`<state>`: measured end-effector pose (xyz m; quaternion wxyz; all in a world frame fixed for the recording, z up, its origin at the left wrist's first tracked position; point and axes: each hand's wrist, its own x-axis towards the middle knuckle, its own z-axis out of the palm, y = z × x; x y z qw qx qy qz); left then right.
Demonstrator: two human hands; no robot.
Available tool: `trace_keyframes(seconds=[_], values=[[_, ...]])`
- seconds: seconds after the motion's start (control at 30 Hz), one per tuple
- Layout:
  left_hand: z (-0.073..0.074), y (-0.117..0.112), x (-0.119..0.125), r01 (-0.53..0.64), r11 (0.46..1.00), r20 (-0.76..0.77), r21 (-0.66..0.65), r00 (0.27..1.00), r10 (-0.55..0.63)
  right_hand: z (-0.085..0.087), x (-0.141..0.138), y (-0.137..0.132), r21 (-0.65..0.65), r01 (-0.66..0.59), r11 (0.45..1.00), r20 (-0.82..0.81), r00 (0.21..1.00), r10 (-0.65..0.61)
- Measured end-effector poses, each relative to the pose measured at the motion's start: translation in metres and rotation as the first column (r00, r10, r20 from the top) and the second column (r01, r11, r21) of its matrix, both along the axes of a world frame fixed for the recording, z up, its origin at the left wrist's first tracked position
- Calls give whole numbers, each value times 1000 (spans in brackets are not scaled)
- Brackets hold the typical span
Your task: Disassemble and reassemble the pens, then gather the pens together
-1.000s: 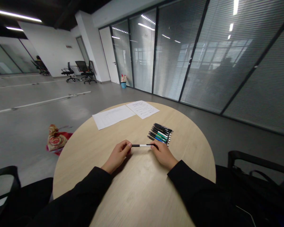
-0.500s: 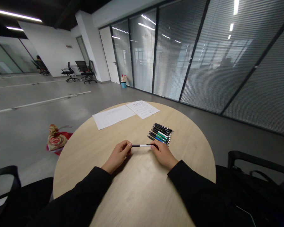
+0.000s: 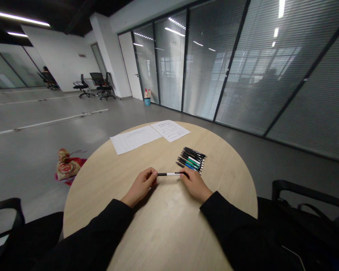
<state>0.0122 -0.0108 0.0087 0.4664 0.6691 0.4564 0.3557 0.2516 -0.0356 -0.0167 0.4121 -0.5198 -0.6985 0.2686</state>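
Slim black-and-white plastic pen (image 3: 168, 174) at 12 o'clock, light, stiff, slick: left hand (image 3: 139, 186) and right hand (image 3: 194, 184) grips clamped on its barrel ends, the surest hold.

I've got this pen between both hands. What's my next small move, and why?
Probably lay the black-and-white pen beside the row of pens: your right hand, on one end, sits next to that row, and your left hand holds the other end.

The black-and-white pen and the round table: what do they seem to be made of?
The black-and-white pen looks like smooth plastic, judging by its even colour and slight sheen, though it is too small to be sure. The round table looks like pale wood or wood-effect laminate, with faint streaky grain and a soft satin sheen; the view cannot settle which.
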Motion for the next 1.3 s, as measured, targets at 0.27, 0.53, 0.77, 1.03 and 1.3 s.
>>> trace_keyframes(seconds=[0.27,0.53,0.77,1.03,1.3], values=[[-1,1,-1,4,1000,-18,13,1000,-4,-2,0,1,5,-1,1000,-5,1000,1],[4,-2,0,-9,1000,-31,23,999,9,-2,0,1,12,-4,1000,3,1000,4],[5,-1,0,-21,999,-64,45,998,24,-2,0,1,16,-2,1000,2,1000,2],[0,1,-2,-44,997,-103,66,993,50,-1,0,1,28,-9,1000,-5,1000,9],[2,-1,-1,-92,995,-136,30,986,96,1,0,-1,29,-6,1000,-11,1000,7]])
